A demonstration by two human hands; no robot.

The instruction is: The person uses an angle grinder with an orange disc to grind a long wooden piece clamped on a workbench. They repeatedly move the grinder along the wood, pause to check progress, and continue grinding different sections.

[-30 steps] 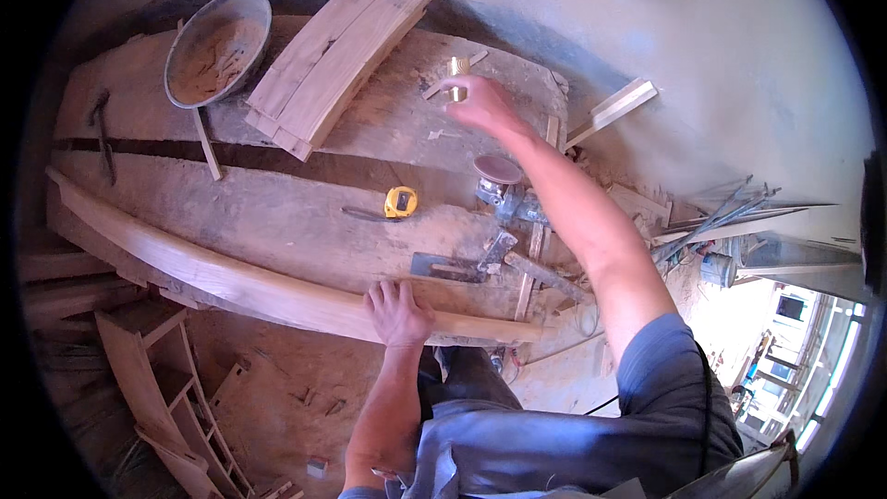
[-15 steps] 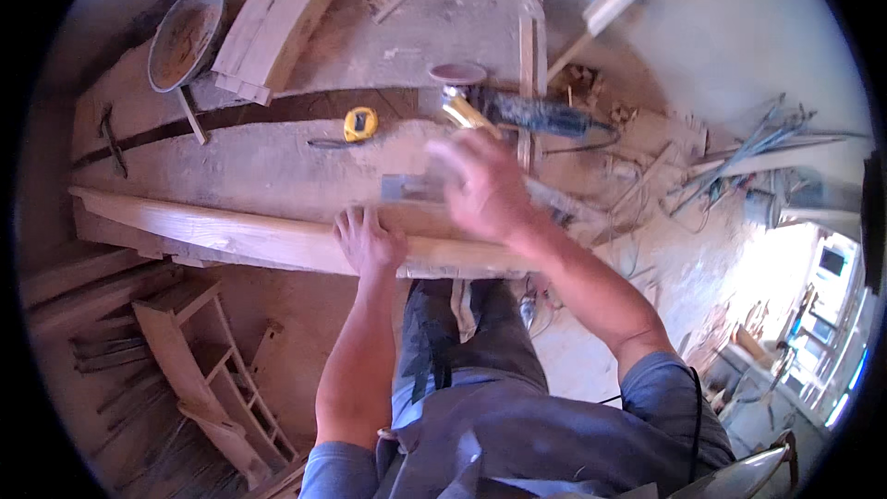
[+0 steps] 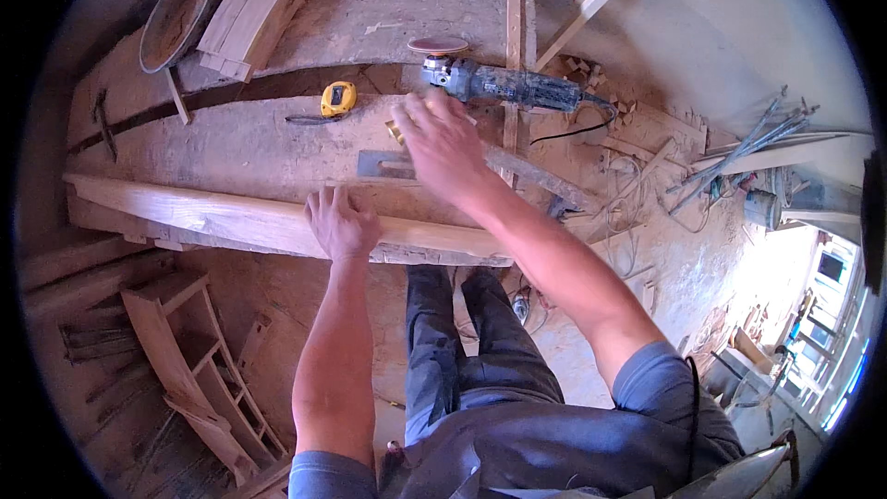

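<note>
A long, pale, curved wooden piece [image 3: 203, 212] lies along the near edge of the workbench [image 3: 231, 143]. My left hand [image 3: 342, 224] is closed over it, fingers bent across its top. My right hand [image 3: 442, 143] is beyond the wood, its fingers curled round a small gold-coloured object [image 3: 395, 132]. Most of that object is hidden by the hand, so its kind is unclear. Below this hand lies a flat, slotted grey metal plate [image 3: 374, 164]. Just past the fingers rests an angle grinder [image 3: 517, 85] with its round disc facing up. A yellow tape measure [image 3: 338, 99] sits farther left.
Thick curved boards [image 3: 268, 5] and a round bowl [image 3: 145, 48] of brownish material occupy the far left. A dark gap crosses the bench. Offcuts, cables and metal rods [image 3: 758, 143] clutter the right. Below left stands a wooden frame [image 3: 185, 351].
My right hand has moved left with the gold-coloured object, away from the grinder. The view has shifted slightly; my left hand stays on the curved wood.
</note>
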